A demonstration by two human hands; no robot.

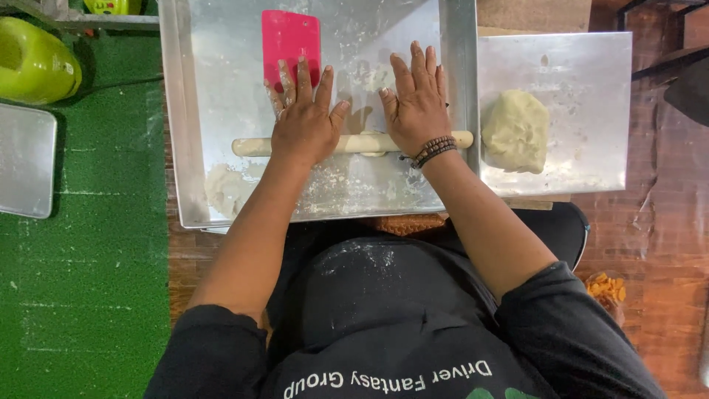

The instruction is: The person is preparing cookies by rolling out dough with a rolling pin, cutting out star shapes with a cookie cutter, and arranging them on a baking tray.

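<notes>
A pale wooden rolling pin lies crosswise on a floured metal tray. My left hand rests flat on the pin's left part, fingers spread. My right hand presses flat on its right part, a beaded bracelet on the wrist. A small piece of dough shows under the pin between my hands. A pink plastic scraper lies just beyond my left fingers.
A large lump of dough sits on a second metal sheet to the right. A heap of flour lies at the tray's near left. Green matting, a metal tray and a yellow-green object are at left.
</notes>
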